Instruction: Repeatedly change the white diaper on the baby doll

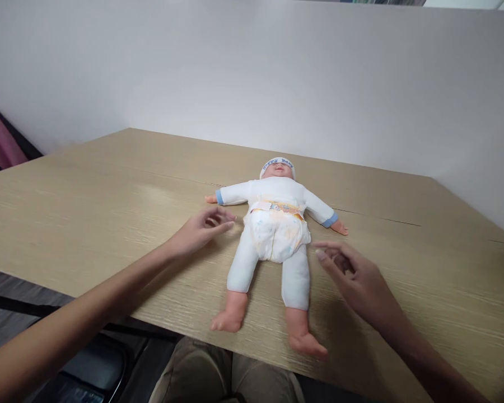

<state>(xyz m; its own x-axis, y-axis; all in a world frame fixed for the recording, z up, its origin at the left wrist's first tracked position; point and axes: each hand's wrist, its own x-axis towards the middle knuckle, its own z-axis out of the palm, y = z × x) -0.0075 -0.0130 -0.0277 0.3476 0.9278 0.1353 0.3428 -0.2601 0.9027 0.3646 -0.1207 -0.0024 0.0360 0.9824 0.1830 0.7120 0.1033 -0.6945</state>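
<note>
A baby doll point(243, 268) in a white suit with blue cuffs lies on its back, arms spread and feet toward me. Around its hips and belly is a white diaper point(273, 235) with an orange printed waistband. My left hand point(208, 226) hovers beside the diaper's left edge, fingers curved and thumb apart, holding nothing. On the other side, my right hand point(355, 274) has its index finger stretched toward the diaper's right edge, other fingers curled loosely. Its fingertip is very close to the diaper; I cannot tell whether it touches.
The doll rests on a light wooden table point(88, 196) against a pale wall point(235, 73). A folding chair point(94, 364) stands below the table at the left. Something pink point(2, 137) is at the far left. My knees are under the front edge.
</note>
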